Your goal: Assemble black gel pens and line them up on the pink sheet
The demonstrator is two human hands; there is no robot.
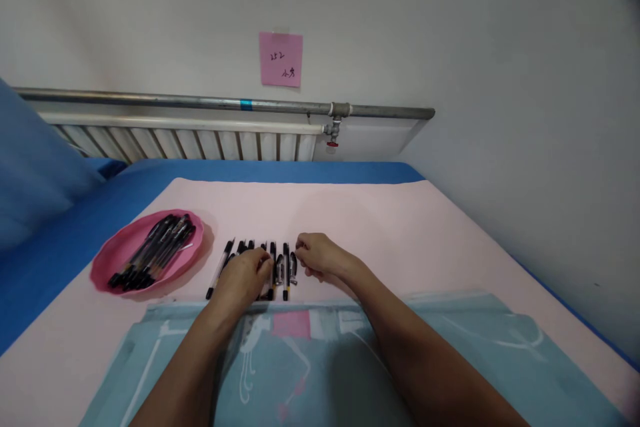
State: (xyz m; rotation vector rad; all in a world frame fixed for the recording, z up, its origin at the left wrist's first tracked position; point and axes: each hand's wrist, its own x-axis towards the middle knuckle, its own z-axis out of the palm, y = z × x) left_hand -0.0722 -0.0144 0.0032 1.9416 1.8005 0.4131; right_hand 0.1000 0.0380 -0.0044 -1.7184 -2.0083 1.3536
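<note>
Several black pens (pixel 220 268) lie side by side in a row on a pale pink sheet (pixel 380 227). My left hand (pixel 245 277) rests on the middle of the row, fingers curled over the pens. My right hand (pixel 317 257) is at the row's right end, fingers curled and pinched by a pen cap (pixel 293 268). What each hand grips is hidden by the fingers. A pink oval tray (pixel 117 250) to the left holds several more black pens (pixel 155 250).
A blue mattress (pixel 60 240) lies under the pink sheet, with a blue pillow (pixel 30 173) at left. A teal printed cloth (pixel 450 360) covers the near edge. Behind are a radiator (pixel 190 141), a metal pipe (pixel 200 103), and a pink note (pixel 281 59) on the wall.
</note>
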